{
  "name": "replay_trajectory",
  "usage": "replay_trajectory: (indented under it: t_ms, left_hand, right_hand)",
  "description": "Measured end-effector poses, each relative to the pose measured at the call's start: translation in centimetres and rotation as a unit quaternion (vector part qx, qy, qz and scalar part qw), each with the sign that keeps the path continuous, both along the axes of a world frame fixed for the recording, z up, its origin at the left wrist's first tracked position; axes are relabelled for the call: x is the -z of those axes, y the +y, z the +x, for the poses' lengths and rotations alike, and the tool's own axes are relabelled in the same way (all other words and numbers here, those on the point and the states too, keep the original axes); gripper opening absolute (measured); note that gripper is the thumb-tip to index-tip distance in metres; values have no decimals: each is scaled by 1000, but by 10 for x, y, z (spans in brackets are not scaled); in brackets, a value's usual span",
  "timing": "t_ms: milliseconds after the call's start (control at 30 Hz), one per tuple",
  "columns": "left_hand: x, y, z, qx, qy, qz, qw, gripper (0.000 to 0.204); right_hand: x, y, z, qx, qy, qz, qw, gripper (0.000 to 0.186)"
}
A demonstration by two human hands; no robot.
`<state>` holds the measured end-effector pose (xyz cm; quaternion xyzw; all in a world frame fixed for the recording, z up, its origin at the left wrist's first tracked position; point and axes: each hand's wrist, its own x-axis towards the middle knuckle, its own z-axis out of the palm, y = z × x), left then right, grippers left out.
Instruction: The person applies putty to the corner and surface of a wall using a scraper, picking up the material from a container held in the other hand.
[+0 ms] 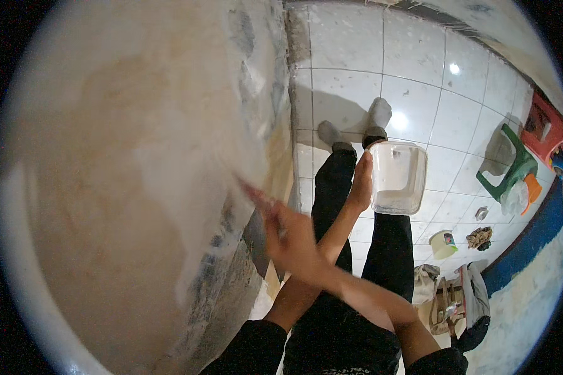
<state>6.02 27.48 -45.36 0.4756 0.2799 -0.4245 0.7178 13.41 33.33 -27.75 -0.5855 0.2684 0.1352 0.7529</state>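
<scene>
My arms cross, with the right forearm over the left one. My left hand [361, 181] grips the side of a squarish see-through plastic tub [421, 181], which has a whitish liquid inside. The tub is over my legs, its open top facing up. At the wall [125, 206] on the left, my right hand [291, 240] is closed around a slim reddish tool that looks like a paintbrush [251, 190], smeared by motion. Its tip is at the wall surface, beside a whitish patch. The wall is blotched beige and white, with grey, rough areas lower down.
White floor tiles [413, 47] run along the wall; my feet [380, 114] stand close to it. To the right are a green plastic stool [522, 159], a red one [547, 128], a pale yellow tub [444, 244], a crumpled brown cloth [480, 238] and a wooden frame [443, 306].
</scene>
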Motion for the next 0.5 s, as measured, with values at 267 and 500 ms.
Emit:
replay_trajectory:
  t_ms: [267,500]
  left_hand:
    - [26,-1,-28,-42,67,-3,997,66]
    - [15,4,-21,-30,27,-30,999,64]
  right_hand:
    - [105,39,21,16,104,-63,992,28]
    - [-23,28,-5,-46,52,13,998,36]
